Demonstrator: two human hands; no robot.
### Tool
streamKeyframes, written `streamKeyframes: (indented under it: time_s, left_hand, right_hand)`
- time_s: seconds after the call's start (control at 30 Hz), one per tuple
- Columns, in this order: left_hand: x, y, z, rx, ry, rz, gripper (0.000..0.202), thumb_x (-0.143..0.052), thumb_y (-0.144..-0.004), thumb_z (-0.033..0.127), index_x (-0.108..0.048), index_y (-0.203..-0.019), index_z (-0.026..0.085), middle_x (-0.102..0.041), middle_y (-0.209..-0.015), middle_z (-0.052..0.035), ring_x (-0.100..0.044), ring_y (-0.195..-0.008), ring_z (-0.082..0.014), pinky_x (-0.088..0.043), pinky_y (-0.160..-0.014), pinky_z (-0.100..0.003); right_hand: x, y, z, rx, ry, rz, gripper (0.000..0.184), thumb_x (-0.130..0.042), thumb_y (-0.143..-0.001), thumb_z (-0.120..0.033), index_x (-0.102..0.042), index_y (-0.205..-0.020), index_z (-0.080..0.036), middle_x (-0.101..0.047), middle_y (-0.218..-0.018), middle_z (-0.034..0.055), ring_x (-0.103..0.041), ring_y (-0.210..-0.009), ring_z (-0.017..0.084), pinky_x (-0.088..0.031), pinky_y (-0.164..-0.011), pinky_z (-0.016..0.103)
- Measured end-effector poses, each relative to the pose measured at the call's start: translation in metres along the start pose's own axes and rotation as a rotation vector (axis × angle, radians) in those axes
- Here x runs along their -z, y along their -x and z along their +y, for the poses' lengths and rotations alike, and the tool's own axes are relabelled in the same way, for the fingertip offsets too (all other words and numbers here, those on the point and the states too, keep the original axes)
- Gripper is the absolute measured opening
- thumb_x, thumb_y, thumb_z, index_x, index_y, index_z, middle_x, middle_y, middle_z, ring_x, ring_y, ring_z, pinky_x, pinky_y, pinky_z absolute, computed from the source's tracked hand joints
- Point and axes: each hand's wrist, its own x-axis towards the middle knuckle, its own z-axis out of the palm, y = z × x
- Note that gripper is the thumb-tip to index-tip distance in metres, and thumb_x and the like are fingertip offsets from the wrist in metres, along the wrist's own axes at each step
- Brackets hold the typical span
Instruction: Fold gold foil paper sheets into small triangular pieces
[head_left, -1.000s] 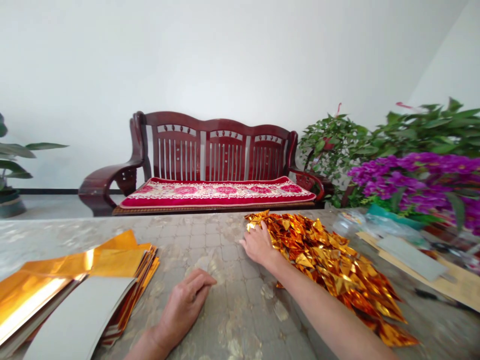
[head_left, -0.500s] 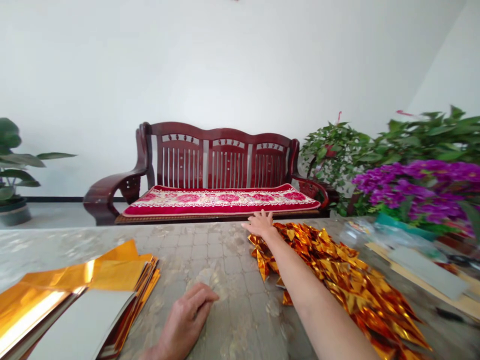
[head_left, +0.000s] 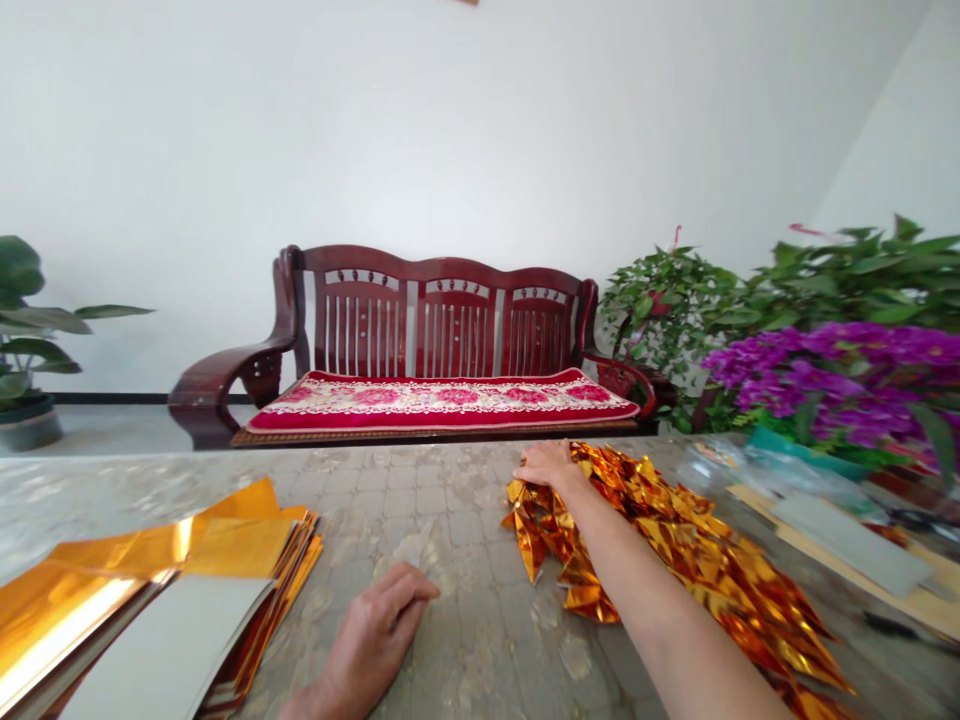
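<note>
My left hand (head_left: 371, 635) rests on the patterned tablecloth (head_left: 457, 560) near the front, its fingers curled in and nothing visible in them. My right arm reaches across a heap of folded gold foil paper pieces (head_left: 690, 540). At the heap's far left end, my right hand (head_left: 547, 464) lies against the pieces, palm down with fingers stretched out and bent a little. The fingertips are partly lost against the foil. Left of my left hand lies a stack of flat gold foil sheets (head_left: 232, 545), with a pale grey sheet (head_left: 169, 640) on top.
Beyond the table is a dark red wooden bench (head_left: 457, 310) with a red floral mat (head_left: 450, 400). To the right are purple flowers (head_left: 840, 380), clear plastic wrapping (head_left: 795, 470), and a grey card (head_left: 851, 540). A potted plant (head_left: 30, 420) stands at the left.
My right hand has moved slightly right and down onto the heap's end, its fingers less spread. The nearby foil pieces have shifted a little. My left hand has stayed put.
</note>
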Motion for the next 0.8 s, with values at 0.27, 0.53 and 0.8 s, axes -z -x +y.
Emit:
streamKeyframes:
  time_s: [0.27, 0.53, 0.8]
  left_hand:
    - [-0.001, 0.001, -0.003, 0.015, 0.002, -0.026, 0.021, -0.046, -0.094, 0.016, -0.065, -0.090, 0.023, -0.067, -0.086, -0.0003, -0.066, -0.083, -0.0132, -0.051, -0.075, -0.022]
    - [0.002, 0.001, -0.001, 0.013, -0.014, -0.027, 0.022, -0.045, -0.094, 0.017, -0.066, -0.090, 0.023, -0.067, -0.086, -0.0007, -0.066, -0.083, -0.0136, -0.052, -0.075, -0.022]
    - [0.001, 0.002, -0.001, 0.003, -0.030, -0.020, 0.022, -0.046, -0.092, 0.015, -0.066, -0.088, 0.023, -0.067, -0.085, 0.0001, -0.067, -0.081, -0.0131, -0.052, -0.074, -0.021]
  right_hand:
    - [0.002, 0.043, -0.022, 0.030, -0.063, 0.169, 0.054, -0.039, -0.094, -0.051, -0.059, -0.131, -0.019, -0.054, -0.140, 0.0170, -0.039, -0.134, 0.035, -0.012, -0.110, 0.062]
    - [-0.040, 0.094, -0.083, 0.246, -0.011, 0.358, 0.049, -0.042, -0.095, -0.044, -0.058, -0.132, -0.016, -0.052, -0.143, 0.0155, -0.027, -0.142, 0.035, 0.001, -0.116, 0.057]
    - [-0.040, 0.095, -0.039, 0.223, 0.082, 0.345, 0.032, -0.048, -0.093, -0.030, -0.075, -0.102, -0.016, -0.070, -0.109, 0.0171, -0.048, -0.122, 0.034, 0.000, -0.116, 0.057]
